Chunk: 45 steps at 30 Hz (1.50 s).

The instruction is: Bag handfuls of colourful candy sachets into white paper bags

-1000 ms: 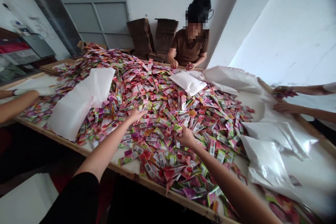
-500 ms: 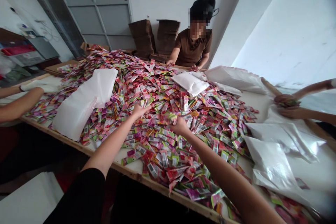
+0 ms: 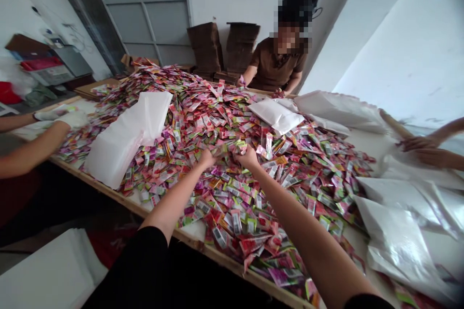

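Small, glossy, colourful packets (image 3: 232, 186) in pink, green and purple are heaped over the table. Above the middle of the heap, my left hand (image 3: 207, 158) is closed around some packets, their edges slightly blurred. Close by on its right, my right hand (image 3: 248, 157) grips a few green and pink packets (image 3: 239, 146) between thumb and fingers. The two hands face each other, a short gap apart, with packets between them. How many each hand holds is hidden.
White plastic bags (image 3: 112, 149) lie on the heap at left, and a filled white bag (image 3: 277, 115) beyond my hands. More filled bags (image 3: 397, 236) are at right. A co-worker (image 3: 281, 63) sits opposite; gloved hands (image 3: 72, 118) work at left, others (image 3: 427, 149) at right. A wooden rim (image 3: 224, 256) edges the table.
My hands have come closer together, the left moving in toward the right. The view has shifted, so the scene sits further right. The left co-worker's gloved hand has come further into view.
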Available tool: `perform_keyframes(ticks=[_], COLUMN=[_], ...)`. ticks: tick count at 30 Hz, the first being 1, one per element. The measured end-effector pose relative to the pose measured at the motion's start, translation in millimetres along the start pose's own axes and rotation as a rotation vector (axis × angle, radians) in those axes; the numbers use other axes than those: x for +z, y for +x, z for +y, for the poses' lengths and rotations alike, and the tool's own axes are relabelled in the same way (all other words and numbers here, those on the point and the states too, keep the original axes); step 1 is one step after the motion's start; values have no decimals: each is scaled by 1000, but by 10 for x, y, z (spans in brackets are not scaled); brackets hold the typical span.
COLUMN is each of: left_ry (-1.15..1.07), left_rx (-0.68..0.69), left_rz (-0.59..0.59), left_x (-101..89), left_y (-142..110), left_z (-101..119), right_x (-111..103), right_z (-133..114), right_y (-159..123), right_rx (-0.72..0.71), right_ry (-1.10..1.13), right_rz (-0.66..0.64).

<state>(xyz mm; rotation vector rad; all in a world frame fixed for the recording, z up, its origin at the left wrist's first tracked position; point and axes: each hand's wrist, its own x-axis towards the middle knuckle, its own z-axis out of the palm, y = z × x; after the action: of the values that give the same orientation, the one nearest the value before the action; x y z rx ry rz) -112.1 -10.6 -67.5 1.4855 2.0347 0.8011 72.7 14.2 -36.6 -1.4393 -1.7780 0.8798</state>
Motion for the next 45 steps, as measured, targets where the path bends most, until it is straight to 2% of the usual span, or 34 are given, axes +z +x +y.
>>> perform_keyframes(ticks=[3, 6, 9, 11, 12, 14, 17, 20, 23, 26, 30, 32, 34, 38, 42, 45], left_ry=[-37, -45, 46, 181, 242, 308, 363, 419, 438, 422, 363, 322, 251, 128, 93, 84], left_rx=[8, 20, 100, 184, 219, 254, 288, 315, 343, 356, 307, 277, 227, 187, 216, 201], left_rz=[63, 108, 86, -7, -62, -137, -160, -132, -62, 3, 126, 181, 190, 67, -61, -113], left_x=[-134, -400, -703, -820, -834, -766, -515, -289, -226, -297, -428, -468, -484, -431, -280, -198], left_y=[51, 31, -32, -74, -95, -146, -268, -437, -589, -657, -593, -536, -497, -497, -524, -515], left_z=[37, 36, -30, -91, -120, -170, -233, -315, -425, -528, -566, -520, -435, -234, -98, -27], right_x=[-179, -330, -425, -420, -389, -267, 11, 223, 227, 38, -360, -561, -736, -1008, -1285, -1519], right_z=[-92, -104, -3, 66, 85, 85, 38, 22, 35, 10, -65, -67, -24, 159, 367, 501], right_y=[-6, -53, -130, -179, -201, -247, -343, -477, -579, -585, -515, -508, -541, -684, -842, -965], right_rx=[-87, -85, -110, -154, -198, -326, -458, -493, -571, -571, -322, -202, -165, -156, -19, -77], right_ry=[48, 32, -110, -273, -360, -532, -711, -768, -778, -671, -267, -128, -59, -36, -133, -303], right_rz=[80, 97, -113, -248, -276, -305, -375, -387, -364, -297, -14, 19, -19, -74, -40, -53])
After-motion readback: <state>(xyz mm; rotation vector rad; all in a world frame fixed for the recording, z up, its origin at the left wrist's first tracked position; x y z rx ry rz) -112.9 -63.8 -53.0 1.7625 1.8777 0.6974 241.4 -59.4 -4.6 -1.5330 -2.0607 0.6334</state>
